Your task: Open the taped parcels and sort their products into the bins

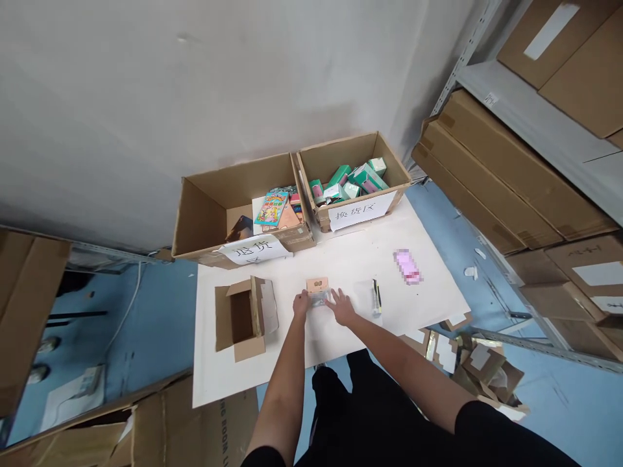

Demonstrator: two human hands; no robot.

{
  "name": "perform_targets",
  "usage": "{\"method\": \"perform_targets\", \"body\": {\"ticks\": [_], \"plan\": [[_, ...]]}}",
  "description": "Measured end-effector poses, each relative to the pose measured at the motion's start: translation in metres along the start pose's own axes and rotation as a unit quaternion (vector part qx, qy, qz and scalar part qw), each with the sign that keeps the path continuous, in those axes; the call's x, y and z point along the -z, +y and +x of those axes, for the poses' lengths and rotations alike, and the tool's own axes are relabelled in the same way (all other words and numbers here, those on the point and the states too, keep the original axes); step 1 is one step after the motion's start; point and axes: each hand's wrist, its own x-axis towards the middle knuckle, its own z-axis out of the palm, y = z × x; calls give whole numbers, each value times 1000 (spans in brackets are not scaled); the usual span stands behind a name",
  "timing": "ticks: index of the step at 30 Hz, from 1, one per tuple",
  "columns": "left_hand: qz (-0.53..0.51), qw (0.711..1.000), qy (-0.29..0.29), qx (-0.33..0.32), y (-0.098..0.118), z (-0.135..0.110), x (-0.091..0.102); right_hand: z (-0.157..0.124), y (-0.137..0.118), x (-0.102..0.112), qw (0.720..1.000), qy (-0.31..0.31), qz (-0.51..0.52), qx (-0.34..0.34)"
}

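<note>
A small flat packet (318,285) lies on the white tabletop in front of me, with an orange-pink top part and a clear, shiny plastic lower part. My left hand (300,303) is closed at its left edge, fingers bent against it. From the right, my right hand (342,307) reaches over with fingers spread, their tips touching the plastic part. What the packet holds is too small to make out. Left of my hands stands an open small cardboard box (224,322), flaps out. A yellow-and-black cutter (377,297) lies right of my right hand.
Two large cartons line the back: the left carton (199,217) holds booklets (272,209), the right carton (318,154) green-and-white boxes (370,178). A blurred pink item (407,266) lies on the table's right. Shelves with cartons (511,175) stand at right; cardboard scraps (487,366) lie below.
</note>
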Motion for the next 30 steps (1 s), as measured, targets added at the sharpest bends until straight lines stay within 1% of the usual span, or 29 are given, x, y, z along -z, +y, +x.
{"method": "perform_targets", "body": {"ticks": [3, 5, 8, 10, 11, 12, 14, 15, 16, 17, 18, 19, 21, 22, 23, 25, 27, 30], "plan": [[-17, 999, -12, -34, 18, 8, 2, 3, 6, 2, 1000, -10, -7, 8], [-25, 998, -13, -52, 29, 9, 4, 3, 10, 2, 1000, -12, -8, 6], [-44, 996, 24, -77, 43, 2, 15, -2, 17, 7, 1000, -15, -4, -2], [-63, 991, 63, -99, 52, -6, 30, -8, 20, 16, 1000, -9, 6, 0], [-77, 987, 82, -113, 57, -11, 40, -10, 20, 23, 1000, 4, 15, 7], [-98, 981, 103, -129, 62, -16, 52, -12, 18, 31, 999, 28, 28, 14], [-166, 963, 131, -167, 73, -27, 77, -11, 9, 55, 991, 101, 81, 21], [-211, 951, 130, -187, 79, -32, 89, -10, 3, 69, 981, 142, 128, 23], [-257, 937, 116, -204, 84, -38, 102, -7, -5, 84, 966, 178, 188, 25], [-298, 925, 91, -217, 88, -45, 113, -5, -13, 101, 943, 208, 258, 30], [-327, 916, 58, -225, 92, -52, 124, -3, -21, 118, 913, 228, 334, 41], [-346, 909, 22, -230, 96, -60, 133, -3, -28, 135, 879, 239, 409, 58], [-364, 900, -43, -234, 101, -77, 148, -7, -35, 168, 809, 236, 529, 101], [-369, 896, -69, -236, 103, -85, 154, -12, -36, 182, 780, 223, 572, 123], [-374, 892, -90, -238, 105, -94, 159, -19, -35, 195, 758, 205, 602, 142], [-388, 882, -115, -243, 109, -109, 165, -36, -30, 216, 733, 167, 638, 164], [-400, 874, -121, -246, 113, -121, 169, -53, -24, 232, 725, 131, 655, 168], [-410, 867, -119, -256, 120, -133, 172, -74, -20, 249, 718, 91, 671, 163]]}}
